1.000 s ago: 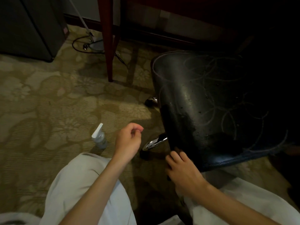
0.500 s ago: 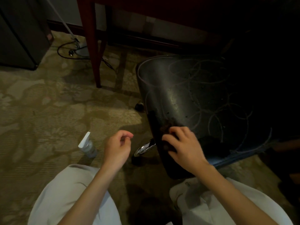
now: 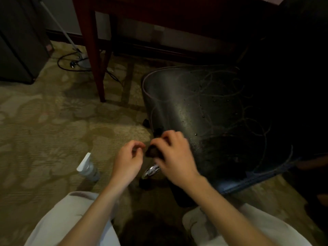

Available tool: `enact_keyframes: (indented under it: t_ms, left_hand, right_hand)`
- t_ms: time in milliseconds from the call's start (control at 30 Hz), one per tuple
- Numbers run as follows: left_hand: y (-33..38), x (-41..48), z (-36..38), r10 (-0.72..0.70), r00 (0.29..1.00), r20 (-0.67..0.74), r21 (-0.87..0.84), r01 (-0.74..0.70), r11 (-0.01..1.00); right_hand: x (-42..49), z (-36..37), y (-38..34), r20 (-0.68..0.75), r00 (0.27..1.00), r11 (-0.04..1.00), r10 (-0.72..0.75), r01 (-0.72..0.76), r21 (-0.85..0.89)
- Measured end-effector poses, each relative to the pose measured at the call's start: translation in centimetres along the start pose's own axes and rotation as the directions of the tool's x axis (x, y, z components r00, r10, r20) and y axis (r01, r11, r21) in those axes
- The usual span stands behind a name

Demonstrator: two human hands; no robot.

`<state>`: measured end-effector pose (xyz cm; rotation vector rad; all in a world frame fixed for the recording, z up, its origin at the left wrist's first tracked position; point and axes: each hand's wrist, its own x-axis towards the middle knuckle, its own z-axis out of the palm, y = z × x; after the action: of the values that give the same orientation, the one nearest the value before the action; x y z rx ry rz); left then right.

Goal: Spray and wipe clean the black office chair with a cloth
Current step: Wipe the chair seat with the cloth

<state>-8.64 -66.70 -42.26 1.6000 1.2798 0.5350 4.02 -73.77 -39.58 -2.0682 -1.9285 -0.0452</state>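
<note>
The black office chair [image 3: 204,107] fills the right half of the view, its glossy surface beaded with spray droplets and marked by curved wipe streaks. My right hand [image 3: 174,157] grips a small dark cloth [image 3: 154,151] at the chair's near left edge. My left hand [image 3: 128,161] hovers just left of the cloth, fingers loosely curled, holding nothing. A clear spray bottle with a white nozzle [image 3: 88,167] stands on the carpet to the left of my left hand.
A chrome chair leg [image 3: 151,171] shows under my hands. A red-brown wooden desk leg [image 3: 96,55] stands behind on the patterned carpet [image 3: 53,121]. A dark cabinet [image 3: 19,41] and a black cable [image 3: 71,65] lie far left. My knees in white trousers [image 3: 71,219] are below.
My right hand rose from the chair's lower edge onto its near left side and took up the dark cloth. My left hand stayed loosely curled beside it. The camera shifted right.
</note>
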Motion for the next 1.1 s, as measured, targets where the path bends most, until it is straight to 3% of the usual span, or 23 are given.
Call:
enact_keyframes:
  t_ms: [133,233,333,433,467,533,667,733,800,867,933,1100]
  left_hand:
    - [-0.6,0.6,-1.0,-0.012,0.999,-0.041,0.007,0.012,1.000]
    - [-0.7,1.0,-1.7,-0.011,0.999,-0.041,-0.026,0.010,1.000]
    - [-0.6,1.2,-1.9,-0.017,0.999,-0.037,-0.030,0.015,0.999]
    - [-0.2,1.5,-1.8,-0.006,1.000,-0.021,-0.036,0.006,0.999]
    - [-0.1,1.7,-1.8,-0.006,1.000,-0.014,-0.035,0.005,0.999]
    - [0.0,1.9,-1.8,-0.003,1.000,-0.006,-0.039,0.003,0.999]
    - [-0.1,2.2,-2.0,-0.006,1.000,-0.013,-0.060,0.005,0.998]
    - [-0.2,2.3,-2.2,-0.017,0.999,-0.034,-0.064,0.014,0.998]
    - [-0.4,2.5,-2.5,-0.026,0.996,-0.082,-0.087,0.019,0.996]
    - [-0.5,2.7,-2.9,-0.037,0.991,-0.129,-0.106,0.023,0.994]
    - [-0.7,2.8,-3.1,-0.043,0.987,-0.155,-0.103,0.027,0.994]
    - [-0.8,3.2,-2.9,-0.035,0.988,-0.152,-0.089,0.022,0.996]
  right_hand:
    - [2.0,3.6,0.9,0.135,0.985,0.952,-0.107,0.140,-0.272]
    - [1.9,2.6,3.9,0.120,0.989,0.962,-0.087,0.114,-0.248]
    - [1.6,0.3,8.1,-0.035,0.986,0.976,0.164,-0.167,-0.142]
    - [0.6,-1.4,12.6,-0.183,0.814,0.830,0.552,-0.558,0.023]
    - [0.5,-1.7,13.4,-0.183,0.760,0.778,0.623,-0.625,0.054]
    - [0.7,-2.1,13.5,-0.167,0.746,0.762,0.645,-0.644,0.066]
    - [2.6,-2.2,8.3,-0.218,0.879,0.905,0.425,-0.408,0.119]
    - [3.7,-1.0,4.5,-0.143,0.965,0.975,0.220,-0.215,0.052]
    - [4.9,1.2,1.4,-0.028,1.000,0.995,-0.003,0.000,-0.099]
    - [5.8,3.8,0.0,0.130,0.975,0.939,-0.182,0.211,-0.272]
    - [6.6,5.6,0.5,0.267,0.926,0.843,-0.267,0.359,-0.402]
    - [10.9,6.5,2.6,0.348,0.892,0.782,-0.289,0.430,-0.451]
